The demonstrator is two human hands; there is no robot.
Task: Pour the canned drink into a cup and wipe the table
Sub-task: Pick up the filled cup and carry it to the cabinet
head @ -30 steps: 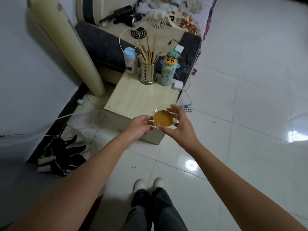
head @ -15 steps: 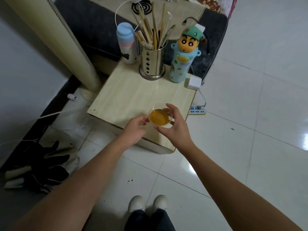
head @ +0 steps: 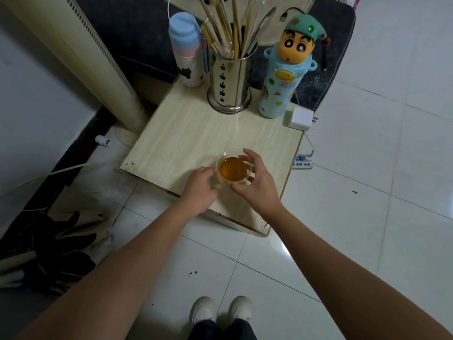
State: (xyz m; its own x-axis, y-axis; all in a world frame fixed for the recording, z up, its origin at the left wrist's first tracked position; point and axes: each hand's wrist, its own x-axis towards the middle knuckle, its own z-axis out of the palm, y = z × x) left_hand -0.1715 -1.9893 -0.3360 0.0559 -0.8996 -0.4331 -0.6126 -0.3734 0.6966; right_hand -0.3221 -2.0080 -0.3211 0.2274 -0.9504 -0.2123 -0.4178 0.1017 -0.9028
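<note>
Cup: a clear glass cup (head: 232, 168) filled with amber drink is held between both hands over the near part of the wooden table (head: 186, 143); whether its base touches the top cannot be told.
Left hand: the left hand (head: 199, 190) is curled against the cup's left side, fingers pressed to the glass.
Right hand: the right hand (head: 255, 182) is wrapped round the right side, fingers spread along the rim.
Table's far edge: a pastel bottle (head: 187, 52), a steel chopstick holder (head: 230, 79), a cartoon-character bottle (head: 284, 77) and a white charger (head: 300, 118) are lined up, well apart from the cup.
Floor: a power strip (head: 302, 164) is seen beside the table.
</note>
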